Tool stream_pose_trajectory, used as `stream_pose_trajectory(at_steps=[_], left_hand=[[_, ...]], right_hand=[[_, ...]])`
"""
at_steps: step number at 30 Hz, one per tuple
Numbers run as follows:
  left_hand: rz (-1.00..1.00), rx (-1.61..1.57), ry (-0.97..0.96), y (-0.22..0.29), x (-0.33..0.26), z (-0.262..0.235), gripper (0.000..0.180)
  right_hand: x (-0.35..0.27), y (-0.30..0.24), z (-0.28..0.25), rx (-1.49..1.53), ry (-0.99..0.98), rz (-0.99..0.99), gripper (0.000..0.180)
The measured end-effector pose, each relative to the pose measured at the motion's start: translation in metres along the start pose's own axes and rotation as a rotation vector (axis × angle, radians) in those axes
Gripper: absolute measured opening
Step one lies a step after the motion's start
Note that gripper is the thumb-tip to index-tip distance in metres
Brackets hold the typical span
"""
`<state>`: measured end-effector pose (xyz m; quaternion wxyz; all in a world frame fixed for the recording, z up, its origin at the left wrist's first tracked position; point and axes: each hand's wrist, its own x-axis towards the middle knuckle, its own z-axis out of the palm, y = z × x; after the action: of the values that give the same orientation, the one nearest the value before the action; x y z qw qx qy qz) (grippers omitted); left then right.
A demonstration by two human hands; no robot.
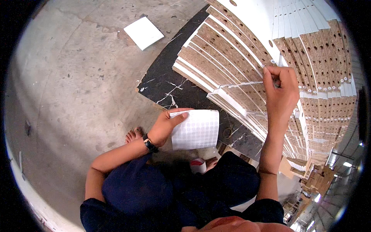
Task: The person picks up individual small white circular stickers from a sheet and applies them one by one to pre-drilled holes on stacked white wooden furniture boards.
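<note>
Two bare hands fill my remote view; the left hand (166, 125) has its thumb pressed over the upper left corner of a pale sheet of round dots (195, 133), gripping it between the bare feet and the boards; the right hand (283, 83) reaches out to the closely packed boards (228, 50), thumb and forefinger pinched together at their drilled edges, though I cannot tell whether anything sits between those tips.

That pinch is my first worry; anything so small would be hidden from me, and a slight twist of the wrist could set it crooked or drop it into a gap; the drilled edges look so alike that I could mistake one row for the next.

The sheet worries me too; held by one corner, it could bend or swing, and a loosened thumb might let it slip down towards the cup (198, 165); the boards are narrow and tightly ranked beside a black marbled slab (162, 73); a sideways push might, I judge, shift the outer ones, and a bare foot (134, 134) offers no protection from a falling edge.
</note>
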<state>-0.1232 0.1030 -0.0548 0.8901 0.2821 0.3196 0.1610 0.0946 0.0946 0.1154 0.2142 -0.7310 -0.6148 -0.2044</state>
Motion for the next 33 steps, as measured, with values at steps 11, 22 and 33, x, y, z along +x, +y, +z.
stream_pose_trajectory(at_steps=[11, 22, 33], left_hand=[[0.028, -0.076, -0.094, -0.005, 0.014, -0.002, 0.026], [0.027, -0.192, -0.049, -0.002, 0.020, -0.004, 0.025], [0.043, -0.210, -0.069, -0.013, 0.025, -0.006, 0.025]], right_hand=[[0.006, -0.003, -0.003, -0.096, -0.020, -0.055, 0.016], [-0.010, -0.002, -0.001, -0.028, -0.075, -0.040, 0.020], [-0.016, 0.003, 0.011, -0.132, -0.012, -0.234, 0.017]])
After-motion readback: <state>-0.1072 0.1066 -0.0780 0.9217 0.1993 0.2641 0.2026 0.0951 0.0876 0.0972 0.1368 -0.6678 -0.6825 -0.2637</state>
